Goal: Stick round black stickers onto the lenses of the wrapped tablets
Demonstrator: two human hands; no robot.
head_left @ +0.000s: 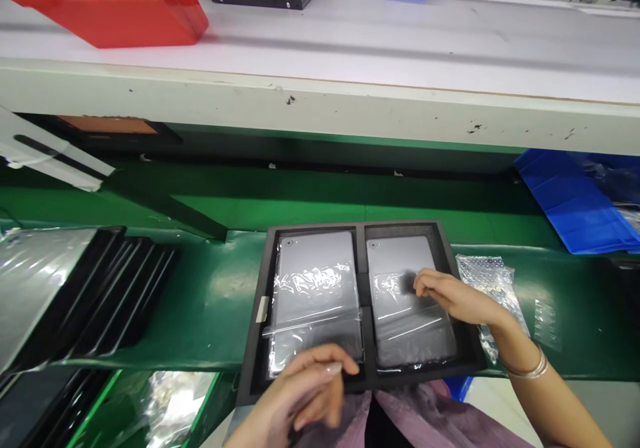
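Two grey tablets lie back up, side by side, in a black foam tray with two compartments [363,231]. Clear plastic film covers the left tablet [317,275] and the right tablet [400,261]; each shows a camera at its upper left corner. My left hand [313,388] is over the tray's front edge, by the lower end of the left tablet. Its fingers are bent and apart, with nothing seen between them. Over the right tablet, my right hand [447,293] has its fingers drawn together; no object shows in them. Whether its fingertips touch the film is unclear.
Bubble wrap [493,288] lies right of the tray on the green bench [210,288]. Several black flat pieces and silvery bags [55,268] are stacked at left. A blue bag [575,201] sits at right. Above runs a white shelf [350,41] carrying a red bin [125,15].
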